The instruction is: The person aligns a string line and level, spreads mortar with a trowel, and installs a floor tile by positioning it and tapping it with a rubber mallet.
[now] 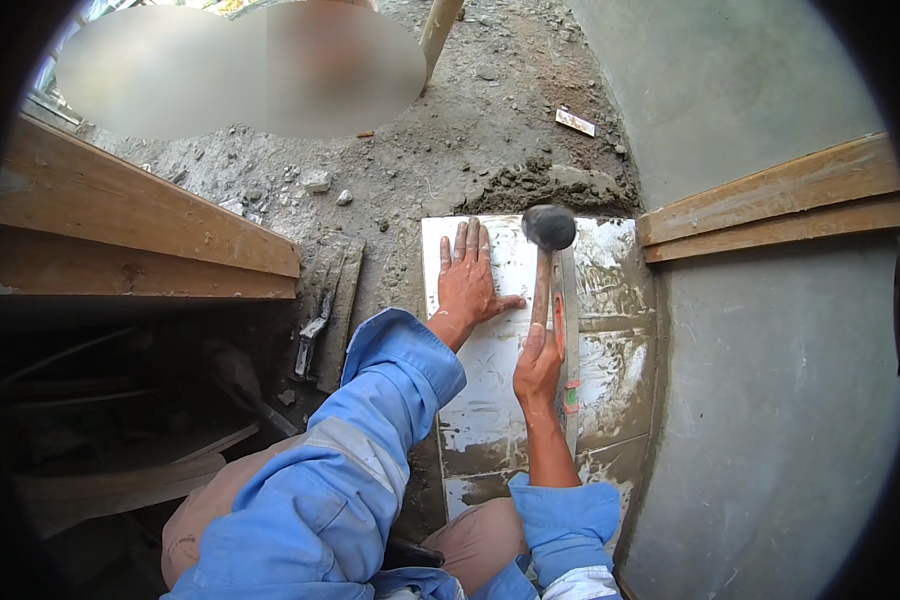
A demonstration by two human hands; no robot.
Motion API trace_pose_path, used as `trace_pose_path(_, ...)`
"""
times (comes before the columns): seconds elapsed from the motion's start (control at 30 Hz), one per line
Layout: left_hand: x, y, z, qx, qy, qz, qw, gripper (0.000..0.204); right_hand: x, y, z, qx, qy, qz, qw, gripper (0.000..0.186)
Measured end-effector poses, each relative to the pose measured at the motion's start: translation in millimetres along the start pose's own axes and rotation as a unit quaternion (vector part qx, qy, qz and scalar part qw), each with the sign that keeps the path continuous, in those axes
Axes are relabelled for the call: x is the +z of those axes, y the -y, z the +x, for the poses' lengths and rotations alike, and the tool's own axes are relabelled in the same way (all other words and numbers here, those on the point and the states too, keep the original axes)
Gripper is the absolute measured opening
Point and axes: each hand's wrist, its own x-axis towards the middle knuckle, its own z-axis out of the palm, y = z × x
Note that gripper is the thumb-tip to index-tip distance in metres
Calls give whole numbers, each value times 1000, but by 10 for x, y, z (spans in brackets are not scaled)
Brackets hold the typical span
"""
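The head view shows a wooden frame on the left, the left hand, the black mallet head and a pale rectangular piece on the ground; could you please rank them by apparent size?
1. Wooden frame
2. Left hand
3. Black mallet head
4. Pale rectangular piece; distance may shrink it

There are two hands, one mallet and one level. I count also two wooden frames, one on the left and one on the right, and one white strip, far.
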Motion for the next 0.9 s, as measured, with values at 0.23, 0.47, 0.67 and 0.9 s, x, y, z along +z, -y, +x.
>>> trace_pose_path(0.23,-38,-1,5,-11,7,0,1000,140,32,124,14,-21,-16,-24,999,48)
trace_pose_path(0.47,-44,21,-9,-9,21,8,1000,138,41,96,27,-17,-19,55,998,52)
trace_pose_path(0.67,-44,43,5,-3,4,25,1000,138,92,149,26,-36,-48,63,996,54)
trace_pose_path(0.9,39,-1,47,-2,-13,29,1000,140,110,-151,104,47,51,-24,997,55)
